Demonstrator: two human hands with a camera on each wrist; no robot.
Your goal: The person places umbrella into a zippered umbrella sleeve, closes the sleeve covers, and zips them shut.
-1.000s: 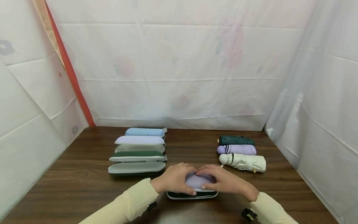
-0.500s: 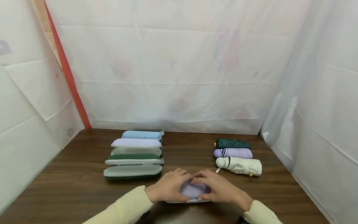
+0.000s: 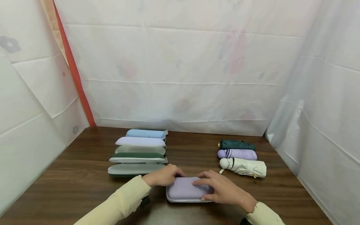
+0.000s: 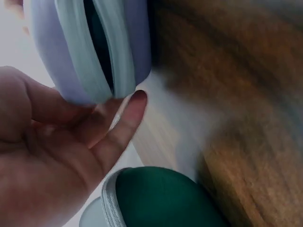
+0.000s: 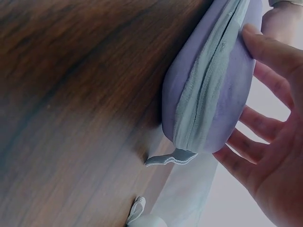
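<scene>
A lilac zip case (image 3: 182,188) with pale zip edging lies near the front of the table, its lid down. My left hand (image 3: 164,175) is at its back left corner, fingers curled behind it. In the left wrist view, the fingertips (image 4: 137,101) are right at the case's end, where a dark gap shows between the zip edges (image 4: 116,56). My right hand (image 3: 222,190) holds the right part of the case from above, thumb at the front edge and fingers spread over the lid. A grey fabric tab (image 5: 173,158) sticks out at the right end.
At the left, a dark green case (image 3: 136,168) stands open, with a pale lilac case (image 3: 140,141) and a light blue case (image 3: 145,133) behind. Folded umbrellas lie at the right: white (image 3: 247,167), lilac (image 3: 242,154) and dark green (image 3: 236,144). A white sheet (image 3: 180,72) hangs behind the table.
The case's lid has come down over the dark gap seen at its front. My left hand has moved off the lid to the back left corner; the right hand stays on the case.
</scene>
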